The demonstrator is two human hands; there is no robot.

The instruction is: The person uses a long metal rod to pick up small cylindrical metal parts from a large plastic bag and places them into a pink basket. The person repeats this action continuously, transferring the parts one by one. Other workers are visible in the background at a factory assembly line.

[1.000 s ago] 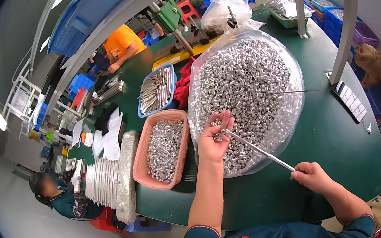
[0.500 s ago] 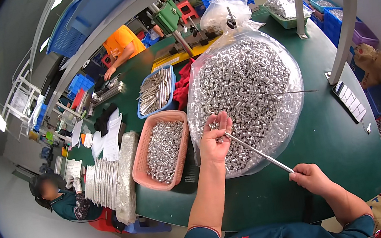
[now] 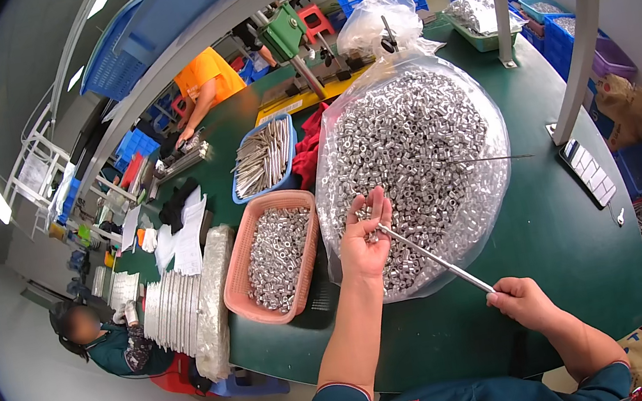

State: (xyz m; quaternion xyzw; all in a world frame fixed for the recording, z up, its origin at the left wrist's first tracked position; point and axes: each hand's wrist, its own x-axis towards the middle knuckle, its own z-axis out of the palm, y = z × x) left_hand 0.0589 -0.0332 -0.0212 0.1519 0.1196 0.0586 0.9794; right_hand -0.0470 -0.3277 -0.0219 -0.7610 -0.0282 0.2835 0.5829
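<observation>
My right hand (image 3: 523,300) grips the near end of a long silver metal rod (image 3: 442,262), which slants up and to the left. Its far end meets my left hand (image 3: 366,241). That hand is palm up with curled fingers, cupping a few small metal sleeves (image 3: 369,214); how many is hidden. Beneath both lies a large clear plastic bag (image 3: 503,198), spread wide and heaped with loose silver sleeves (image 3: 411,137). A thin dark rod (image 3: 497,158) rests across the heap's right side.
Left of the bag stand a pink basket (image 3: 234,303) of sleeves and a blue tray (image 3: 235,195) of metal pins. A phone (image 3: 587,173) lies by a grey frame post (image 3: 577,54). Behind is a green press (image 3: 285,33). Two co-workers are at the left.
My hands and the rod have hardly moved. The co-worker in orange has shifted their arm, and the seated co-worker's hands have moved slightly.
</observation>
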